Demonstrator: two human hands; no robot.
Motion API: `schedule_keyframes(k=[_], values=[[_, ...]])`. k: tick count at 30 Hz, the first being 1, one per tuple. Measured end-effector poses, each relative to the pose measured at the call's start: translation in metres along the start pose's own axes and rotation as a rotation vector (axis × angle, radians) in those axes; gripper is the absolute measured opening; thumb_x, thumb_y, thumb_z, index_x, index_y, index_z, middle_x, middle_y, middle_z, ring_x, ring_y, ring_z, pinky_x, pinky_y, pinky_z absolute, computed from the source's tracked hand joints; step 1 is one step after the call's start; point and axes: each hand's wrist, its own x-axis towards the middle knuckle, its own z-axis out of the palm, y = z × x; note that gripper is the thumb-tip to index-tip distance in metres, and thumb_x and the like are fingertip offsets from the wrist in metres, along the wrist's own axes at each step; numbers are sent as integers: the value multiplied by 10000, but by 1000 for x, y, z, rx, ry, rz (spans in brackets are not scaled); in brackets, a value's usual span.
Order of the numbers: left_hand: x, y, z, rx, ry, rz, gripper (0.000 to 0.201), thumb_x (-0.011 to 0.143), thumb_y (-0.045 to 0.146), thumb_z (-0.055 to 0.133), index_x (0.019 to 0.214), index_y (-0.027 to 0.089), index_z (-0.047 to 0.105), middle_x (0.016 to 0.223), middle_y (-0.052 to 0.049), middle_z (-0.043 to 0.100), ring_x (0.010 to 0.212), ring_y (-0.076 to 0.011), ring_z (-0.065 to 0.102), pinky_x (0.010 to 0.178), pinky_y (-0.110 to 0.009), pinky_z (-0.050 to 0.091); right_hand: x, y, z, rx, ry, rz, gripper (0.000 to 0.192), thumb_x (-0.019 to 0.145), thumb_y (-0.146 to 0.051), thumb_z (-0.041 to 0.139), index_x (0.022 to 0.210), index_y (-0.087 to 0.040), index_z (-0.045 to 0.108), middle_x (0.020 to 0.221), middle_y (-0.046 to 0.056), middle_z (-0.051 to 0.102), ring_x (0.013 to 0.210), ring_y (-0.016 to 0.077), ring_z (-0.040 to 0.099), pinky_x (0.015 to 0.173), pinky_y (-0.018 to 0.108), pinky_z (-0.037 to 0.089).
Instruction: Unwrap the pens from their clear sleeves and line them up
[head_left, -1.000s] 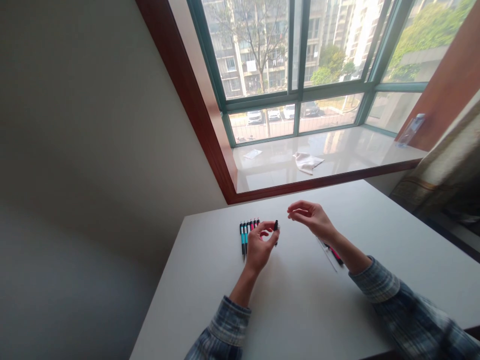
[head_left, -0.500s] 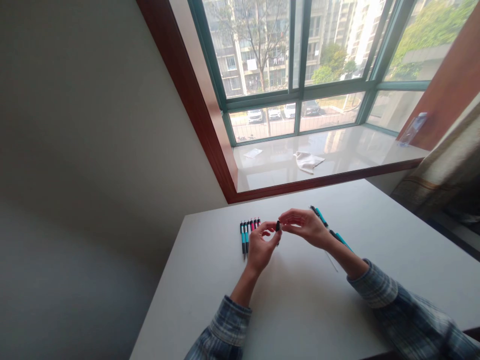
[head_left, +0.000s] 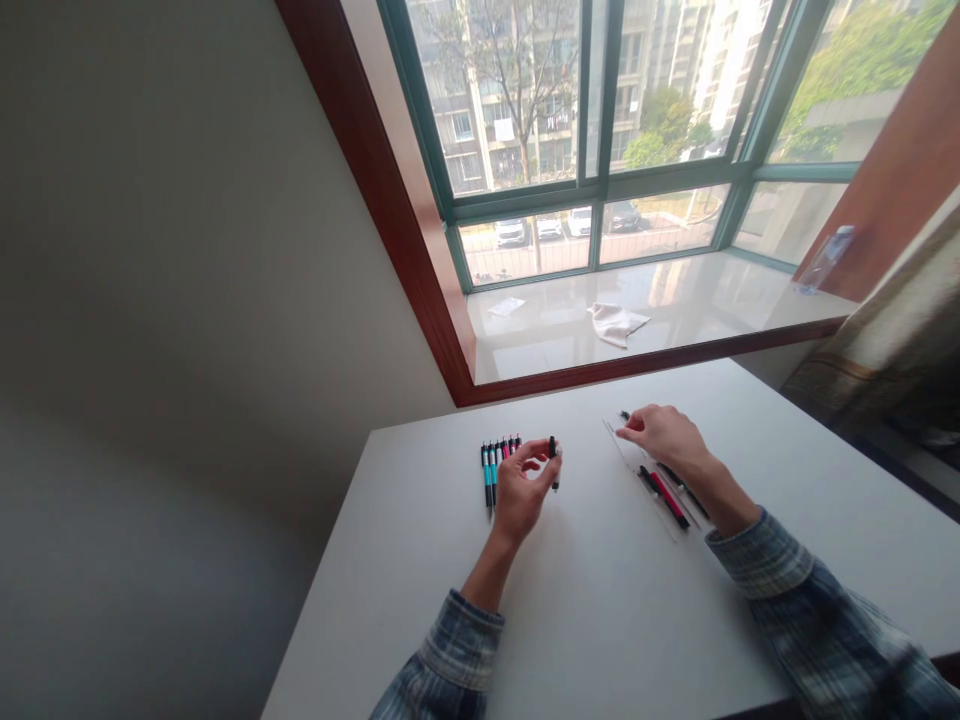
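Observation:
My left hand (head_left: 525,490) pinches a black and white pen part (head_left: 555,465) upright between thumb and forefinger, above the table. To its left is a row of assembled click pens (head_left: 491,475) with teal and pink barrels, partly covered by that hand. My right hand (head_left: 664,440) is over the right-hand pen parts, its thumb and forefinger closed at a thin, clear pen refill (head_left: 616,440). Below it are a red and black pen barrel (head_left: 667,500) and another slim refill (head_left: 660,510). Further black parts are half hidden under the right hand and wrist.
The white table (head_left: 600,620) meets a wall on the left and a window ledge with a brown edge (head_left: 570,378) behind. On the ledge rest a crumpled white cloth (head_left: 616,324), a paper piece (head_left: 507,306) and a clear bottle (head_left: 825,260).
My right hand has moved right, away from my left hand, down to the loose pen parts. My left hand stays in place, still holding the pen part. The red barrel now shows.

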Motion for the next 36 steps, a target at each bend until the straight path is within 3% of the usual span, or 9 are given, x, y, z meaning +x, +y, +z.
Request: schedule_keyframes(k=[4, 12, 15, 18, 21, 23, 27, 36], values=[[1, 5, 0, -13, 8, -18, 299, 827, 388, 764, 1058, 202, 804, 961, -75, 774, 859, -210, 693, 776, -336, 542, -4, -10, 6, -62, -101, 34, 141, 814, -366, 745, 807, -240, 808, 845, 109, 776, 735, 249, 703, 651, 317, 464], [5, 14, 0, -61, -4, -53, 291, 805, 401, 795, 996, 182, 807, 962, -81, 784, 883, -223, 721, 829, -362, 568, -8, -22, 13, -67, -108, -92, 141, 868, -199, 638, 823, -193, 772, 856, 125, 764, 814, 253, 698, 699, 314, 466], [4, 12, 1, -99, -26, -63, 297, 800, 408, 805, 984, 175, 806, 986, -86, 785, 903, -232, 728, 860, -380, 579, -7, -23, 14, 142, -85, -212, 143, 895, -229, 623, 842, -190, 751, 841, 86, 755, 806, 217, 680, 728, 304, 473], [2, 7, 1, -110, -32, -53, 301, 805, 418, 803, 986, 177, 807, 996, -87, 787, 927, -248, 733, 884, -400, 583, -6, -25, 15, 556, -98, -330, 214, 926, -380, 630, 963, -201, 741, 835, 42, 740, 748, 186, 657, 691, 297, 494], [1, 2, 1, -99, -48, -29, 294, 821, 418, 790, 1005, 189, 807, 1018, -88, 790, 966, -260, 732, 924, -423, 572, -6, -32, 16, 946, -100, -362, 361, 885, -488, 692, 1089, -191, 722, 829, 35, 728, 707, 173, 637, 663, 303, 516], [1, 1, 1, -77, -63, -12, 281, 831, 413, 781, 1014, 202, 807, 1035, -86, 792, 994, -264, 729, 958, -436, 555, -9, -38, 15, 1108, -86, -359, 381, 843, -501, 748, 1056, -187, 724, 846, 45, 733, 720, 175, 645, 685, 314, 534], [1, 2, 1, -22, -82, 0, 248, 832, 401, 777, 997, 219, 814, 1052, -85, 797, 1018, -268, 727, 988, -448, 527, -17, -47, 11, 1218, -95, -349, 325, 795, -490, 807, 923, -203, 724, 857, 48, 743, 763, 188, 673, 721, 324, 558], [2, 9, 2, 19, -97, 32, 214, 834, 363, 781, 994, 225, 814, 1030, -73, 802, 992, -253, 724, 953, -416, 522, -25, -58, 10, 1189, -208, -464, 313, 813, -485, 796, 918, -197, 735, 928, 59, 752, 871, 215, 711, 816, 350, 594]])
